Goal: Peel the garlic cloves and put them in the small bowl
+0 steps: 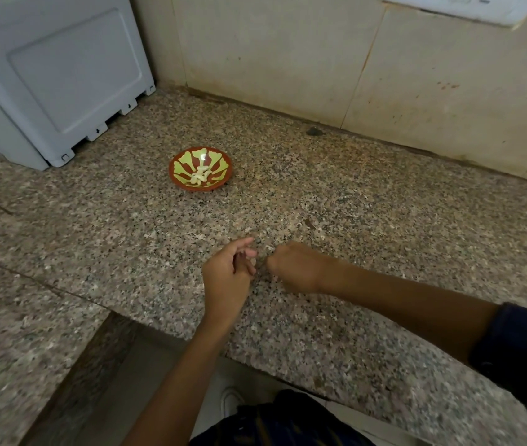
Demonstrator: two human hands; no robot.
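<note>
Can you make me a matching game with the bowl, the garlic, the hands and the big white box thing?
Things:
1. small bowl
2. peeled garlic cloves
3. left hand and right hand
4. white appliance

Places:
A. inside the bowl
B. back left corner of the counter
C. close together near the counter's front edge
D. middle of the counter, beyond the hands

Pairs: 1-D, 2-A, 3-C, 4-B

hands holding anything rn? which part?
Cannot tell. The left hand and the right hand meet fingertip to fingertip over the counter, both curled; whatever sits between them is hidden. Peeled cloves lie in the small bowl.
</note>
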